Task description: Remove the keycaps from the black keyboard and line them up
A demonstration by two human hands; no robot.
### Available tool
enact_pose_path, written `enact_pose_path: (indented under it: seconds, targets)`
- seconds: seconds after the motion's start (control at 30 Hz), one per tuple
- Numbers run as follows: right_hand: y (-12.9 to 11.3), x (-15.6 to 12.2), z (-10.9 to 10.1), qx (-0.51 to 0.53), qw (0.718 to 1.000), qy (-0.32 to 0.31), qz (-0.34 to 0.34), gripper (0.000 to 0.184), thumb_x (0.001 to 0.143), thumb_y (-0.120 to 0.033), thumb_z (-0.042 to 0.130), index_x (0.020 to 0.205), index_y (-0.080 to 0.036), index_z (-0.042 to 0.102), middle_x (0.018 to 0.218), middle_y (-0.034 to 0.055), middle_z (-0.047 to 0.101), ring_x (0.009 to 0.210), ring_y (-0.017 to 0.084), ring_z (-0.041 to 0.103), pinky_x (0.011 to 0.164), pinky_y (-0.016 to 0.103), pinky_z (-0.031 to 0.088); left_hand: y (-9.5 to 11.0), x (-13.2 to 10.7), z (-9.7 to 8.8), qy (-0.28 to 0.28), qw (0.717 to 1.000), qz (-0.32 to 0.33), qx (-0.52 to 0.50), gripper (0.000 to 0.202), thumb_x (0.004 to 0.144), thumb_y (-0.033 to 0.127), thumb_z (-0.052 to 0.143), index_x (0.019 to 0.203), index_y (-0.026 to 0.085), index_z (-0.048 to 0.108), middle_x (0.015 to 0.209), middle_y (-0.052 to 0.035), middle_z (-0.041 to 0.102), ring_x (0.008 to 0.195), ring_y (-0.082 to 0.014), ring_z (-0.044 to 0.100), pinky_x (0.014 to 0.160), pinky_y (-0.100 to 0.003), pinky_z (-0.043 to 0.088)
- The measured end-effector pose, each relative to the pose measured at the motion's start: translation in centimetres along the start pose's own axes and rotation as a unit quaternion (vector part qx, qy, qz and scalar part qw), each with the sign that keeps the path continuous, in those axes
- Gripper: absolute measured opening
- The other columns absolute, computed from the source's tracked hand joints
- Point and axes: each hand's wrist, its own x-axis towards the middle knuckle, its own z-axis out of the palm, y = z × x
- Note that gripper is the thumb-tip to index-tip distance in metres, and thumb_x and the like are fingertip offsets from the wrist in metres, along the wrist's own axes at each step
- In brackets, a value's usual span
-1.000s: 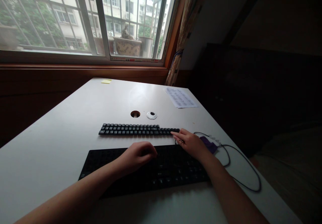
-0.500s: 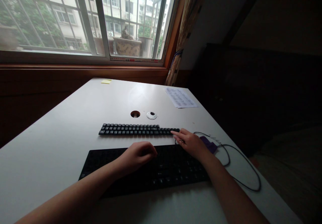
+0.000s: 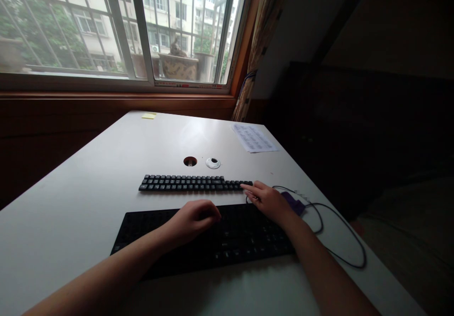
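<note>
White counter (image 3: 78, 197) spans the frame's lower left and centre, bearing a black keyboard (image 3: 230, 242) at lower centre. Over it the left hand (image 3: 200, 214) curls, fingertips hidden, so whether it pinches anything cannot be told; the right hand (image 3: 266, 200), fingers loosely spread, has a forefinger at the right end of the dark key rows (image 3: 184, 183) mid-frame.

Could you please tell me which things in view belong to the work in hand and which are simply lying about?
In hand:
- black keycaps in rows, right hand at their right end
- black keyboard, left hand curled over it

Apparently lying about:
- yellow sticky notes
- printed sheets
- purple item, partly hidden
</note>
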Motion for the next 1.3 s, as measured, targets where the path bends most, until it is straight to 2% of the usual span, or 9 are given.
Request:
enact_pose_path:
  seconds: [0.2, 0.4, 0.5, 0.6, 0.8, 0.87, 1.07, 1.17, 1.3]
  targets:
    - [-0.1, 0.1, -2.9, 0.133, 0.984, 0.110, 0.038, 0.032, 0.095, -0.043, 0.049, 0.111, -0.024, 0.070, 0.086, 0.0050, 0.063, 0.077, 0.019, 0.060, 0.076, 0.031, 0.049, -0.2, -0.1, 0.1, 0.001, 1.000, 0.012, 0.006, 0.012, 0.086, 0.012, 0.058, 0.090, 0.016, 0.068, 0.090, -0.0043, 0.071, 0.085, -0.0169, 0.065, 0.079, -0.029, 0.050]
    - [-0.6, -1.2, -6.5, 0.345, 0.918, 0.127, 0.147, 0.054, 0.098, -0.059, 0.030, 0.081, -0.021, 0.065, 0.076, 0.0054, 0.061, 0.071, 0.018, 0.058, 0.066, 0.031, 0.050, -0.4, -0.4, 0.9, 0.006, 0.994, 0.071, 0.079, 0.015, 0.085, 0.007, 0.055, 0.091, 0.016, 0.065, 0.086, -0.0040, 0.066, 0.079, -0.0151, 0.061, 0.071, -0.025, 0.048]
    - [-1.7, -2.7, -7.3, 0.308, 0.931, 0.105, 0.166, 0.055, 0.097, -0.061, 0.032, 0.073, -0.021, 0.061, 0.078, 0.0042, 0.061, 0.074, 0.017, 0.056, 0.069, 0.029, 0.048, -0.7, -0.7, 1.5, 0.014, 0.985, 0.099, 0.140, 0.018, 0.087, 0.006, 0.051, 0.093, 0.017, 0.064, 0.088, -0.0049, 0.064, 0.080, -0.0162, 0.059, 0.071, -0.027, 0.048]
    - [-2.9, -4.4, -7.4, 0.263, 0.942, 0.058, 0.199, 0.056, 0.095, -0.061, 0.035, 0.067, -0.020, 0.059, 0.065, 0.0012, 0.055, 0.060, 0.015, 0.050, 0.057, 0.026, 0.041, -0.6, -0.9, 2.0, 0.006, 0.973, 0.128, 0.194, 0.020, 0.087, 0.005, 0.050, 0.096, 0.018, 0.064, 0.093, -0.0060, 0.065, 0.088, -0.0190, 0.058, 0.078, -0.030, 0.049]
    - [-3.7, -6.5, -7.0, 0.252, 0.916, 0.150, 0.274, 0.052, 0.092, -0.061, 0.043, 0.065, -0.020, 0.059, 0.049, -0.0024, 0.045, 0.044, 0.013, 0.044, 0.044, 0.025, 0.032, 0.3, -1.1, 2.6, -0.055, 0.939, 0.179, 0.290, 0.023, 0.089, 0.012, 0.052, 0.108, 0.020, 0.063, 0.103, -0.0067, 0.065, 0.096, -0.0224, 0.055, 0.085, -0.035, 0.050]
    - [-3.6, -6.6, -6.9, 0.253, 0.920, 0.158, 0.256, 0.047, 0.093, -0.057, 0.046, 0.067, -0.020, 0.059, 0.049, -0.0034, 0.045, 0.044, 0.013, 0.046, 0.046, 0.025, 0.034, 0.6, -1.2, 2.8, -0.067, 0.932, 0.185, 0.305, 0.023, 0.091, 0.016, 0.052, 0.112, 0.020, 0.062, 0.104, -0.0067, 0.064, 0.096, -0.0225, 0.056, 0.086, -0.036, 0.051]
    - [-3.3, -6.3, -5.8, 0.176, 0.961, 0.151, 0.151, 0.044, 0.094, -0.049, 0.050, 0.062, -0.020, 0.058, 0.058, -0.0013, 0.053, 0.055, 0.014, 0.052, 0.056, 0.026, 0.037, 0.7, -1.5, 2.6, -0.085, 0.929, 0.190, 0.307, 0.026, 0.089, 0.025, 0.059, 0.115, 0.021, 0.062, 0.108, -0.0071, 0.064, 0.097, -0.0236, 0.056, 0.087, -0.037, 0.051]
    - [-3.4, -6.3, -5.4, 0.142, 0.968, 0.148, 0.141, 0.043, 0.095, -0.046, 0.051, 0.062, -0.019, 0.059, 0.057, -0.0019, 0.053, 0.056, 0.013, 0.052, 0.058, 0.026, 0.035, 0.6, -1.5, 2.6, -0.090, 0.928, 0.193, 0.305, 0.029, 0.088, 0.030, 0.061, 0.116, 0.022, 0.061, 0.110, -0.0075, 0.064, 0.097, -0.0242, 0.057, 0.086, -0.038, 0.051]
    - [-3.7, -6.2, -5.0, 0.140, 0.975, 0.110, 0.134, 0.047, 0.095, -0.048, 0.049, 0.059, -0.019, 0.057, 0.051, -0.0034, 0.048, 0.050, 0.012, 0.047, 0.053, 0.026, 0.032, 0.7, -1.4, 2.6, -0.094, 0.928, 0.194, 0.303, 0.031, 0.089, 0.036, 0.060, 0.116, 0.022, 0.061, 0.110, -0.0075, 0.064, 0.097, -0.0242, 0.057, 0.086, -0.038, 0.051]
